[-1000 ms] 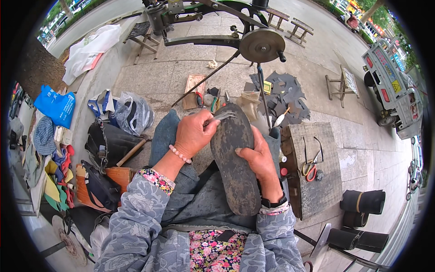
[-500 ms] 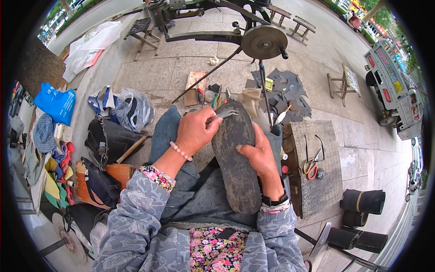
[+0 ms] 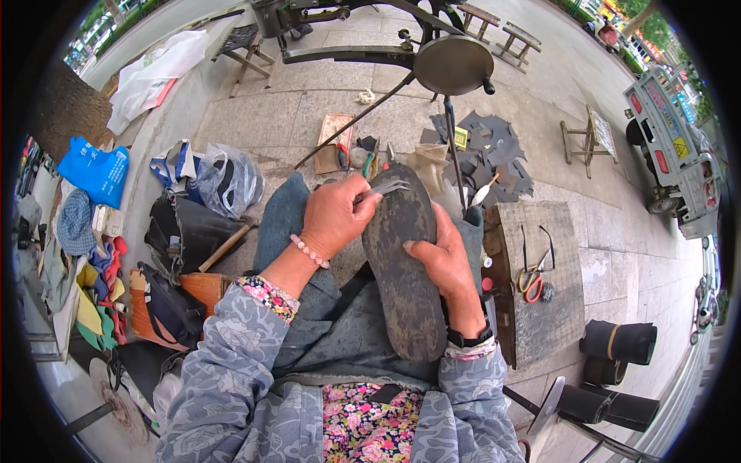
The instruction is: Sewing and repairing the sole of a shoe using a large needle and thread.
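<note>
A long dark shoe sole (image 3: 403, 270) lies across my lap, its toe pointing away from me. My right hand (image 3: 436, 258) grips its right edge, thumb pressed on the worn surface. My left hand (image 3: 336, 216) is closed on a thin metal tool (image 3: 386, 188) whose tip rests on the toe end of the sole. A pink bead bracelet sits on my left wrist and a dark watch band on my right.
A hand-crank stitching machine with a round wheel (image 3: 453, 65) stands ahead. Red-handled scissors (image 3: 531, 282) lie on a mat-covered box (image 3: 540, 309) at right. Bags (image 3: 185, 231) and colourful insoles (image 3: 100, 301) crowd the left. Leather scraps (image 3: 494, 150) and small tools lie on the pavement.
My left hand has shifted the metal tool a little along the toe of the sole. The sole and my right hand have stayed almost still.
</note>
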Available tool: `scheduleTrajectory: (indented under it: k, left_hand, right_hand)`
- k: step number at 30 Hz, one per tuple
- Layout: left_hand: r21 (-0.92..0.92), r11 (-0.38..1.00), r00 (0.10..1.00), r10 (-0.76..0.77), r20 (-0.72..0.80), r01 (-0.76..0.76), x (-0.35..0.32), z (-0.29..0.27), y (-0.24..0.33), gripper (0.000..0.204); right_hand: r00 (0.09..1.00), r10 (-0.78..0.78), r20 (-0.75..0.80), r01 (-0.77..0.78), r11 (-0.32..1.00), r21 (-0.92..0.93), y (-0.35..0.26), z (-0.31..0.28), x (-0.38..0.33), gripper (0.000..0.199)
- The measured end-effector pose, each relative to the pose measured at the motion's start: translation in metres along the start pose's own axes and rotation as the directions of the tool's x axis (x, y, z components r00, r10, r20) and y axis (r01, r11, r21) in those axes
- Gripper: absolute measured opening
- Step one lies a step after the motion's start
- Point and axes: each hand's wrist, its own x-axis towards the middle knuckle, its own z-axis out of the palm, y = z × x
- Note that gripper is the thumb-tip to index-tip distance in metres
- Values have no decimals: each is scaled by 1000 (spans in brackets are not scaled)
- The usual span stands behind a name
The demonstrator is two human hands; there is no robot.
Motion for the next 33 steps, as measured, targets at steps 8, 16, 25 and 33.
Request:
scheduleTrajectory:
  k: [8, 16, 25, 33]
  left_hand:
    - [16, 999, 999, 29, 27, -29, -1, -1, 2, 21]
    - [-30, 999, 999, 36, 33, -35, 0, 0, 0, 17]
    - [-67, 998, 999, 6, 54, -3, 0, 1, -1, 21]
    - [-72, 997, 999, 24, 44, -20, 0, 0, 0, 20]
  right_hand:
    - [999, -40, -10, 39, 998, -54, 5, -1, 1, 69]
    - [999, -40, -5, 39, 997, -60, 6, -1, 2, 69]
    - [1000, -21, -10, 21, 999, -39, 1, 1, 0, 67]
    - [1000, -24, 1, 24, 999, -28, 2, 1, 1, 67]
